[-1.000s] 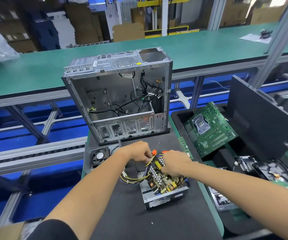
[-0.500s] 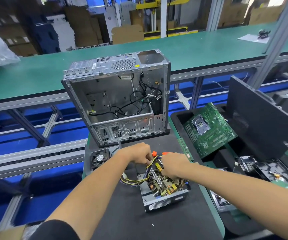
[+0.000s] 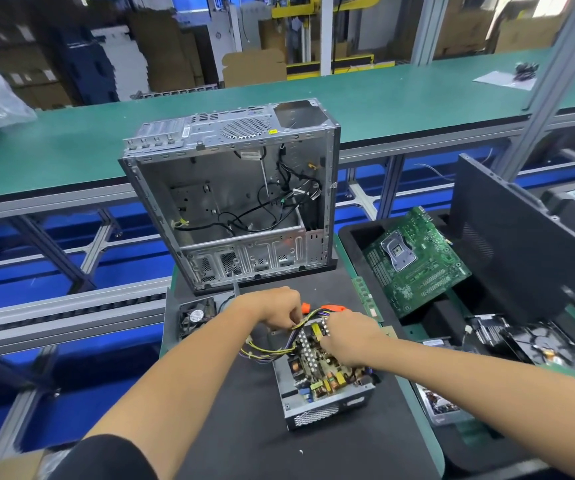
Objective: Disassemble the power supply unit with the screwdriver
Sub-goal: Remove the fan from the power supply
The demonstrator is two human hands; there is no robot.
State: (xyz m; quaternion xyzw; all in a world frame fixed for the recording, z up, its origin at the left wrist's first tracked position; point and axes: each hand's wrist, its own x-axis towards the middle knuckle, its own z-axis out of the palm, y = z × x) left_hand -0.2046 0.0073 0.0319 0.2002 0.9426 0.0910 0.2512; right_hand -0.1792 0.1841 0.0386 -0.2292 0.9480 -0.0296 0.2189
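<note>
PSU (image 3: pixel 324 386) sits lid-off on the tabletop (image 3: pixel 244 427) before the case (image 3: pixel 237 202). Your left hand (image 3: pixel 272 306) pinches its wires (image 3: pixel 272 348); right hand (image 3: pixel 345 336) curls over the board, grip probably on it.

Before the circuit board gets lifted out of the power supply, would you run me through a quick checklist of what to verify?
1. Cover off, circuit board exposed: ok.
2. Power supply unit flat on the black mat: ok.
3. Left hand holding the wire bundle aside: ok.
4. Right hand on the board: ok.
5. Board screws all removed: cannot tell.
6. Screwdriver within reach behind the hands: ok.
</note>
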